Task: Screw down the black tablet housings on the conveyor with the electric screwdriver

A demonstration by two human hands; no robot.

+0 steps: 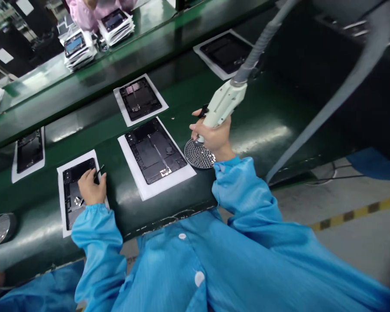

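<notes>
Right hand [216,135]: fingers wrapped round the power screwdriver [225,102], centre, nose down over the screw dish [199,157], presumably to reach screws.
Left hand [92,187]: over the lower-left tablet [71,188], fingers narrow about a dark stick [100,169]; whether gripping, I cannot tell.
Paper sheet [169,181]: under the middle tablet [159,151], probably against scratches.

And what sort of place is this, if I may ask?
Most likely an electronics assembly line: flat black device shells lie on white sheets along a green work surface, with a pale handheld tool near a round perforated tray.
</notes>
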